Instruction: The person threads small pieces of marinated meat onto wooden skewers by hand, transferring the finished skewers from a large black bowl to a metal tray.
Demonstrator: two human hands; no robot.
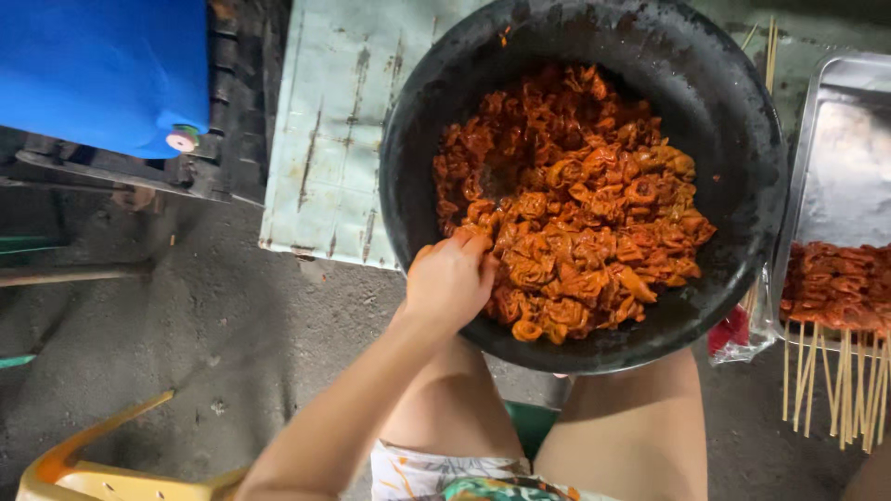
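I see a blue drum (pixel 102 70) at the upper left, standing on a dark crate (pixel 237 111), and a worn pale board (pixel 334 121) that serves as the counter under the far side of the big black basin (pixel 742 139). A yellow plastic chair (pixel 83 468) pokes in at the lower left above the bare concrete floor (pixel 232 325). To the right sits a metal tray (pixel 835 139) with skewered meat (pixel 835 283) lying across it, the bamboo sticks (pixel 835 390) hanging over its near edge. A red-and-clear plastic bag (pixel 738 334) is wedged between basin and tray. Nothing blocks my view of the basin.

My left hand (pixel 450 278) comes up from the lower left, the forearm bare, and reaches over the basin's near rim. Its fingers curl down into the marinated meat (pixel 585 204), closed around some of the pieces at the heap's near-left edge. My right hand is out of sight.

The basin rests partly over my knees and holds a loose heap of orange-red, sauce-coated meat curls.
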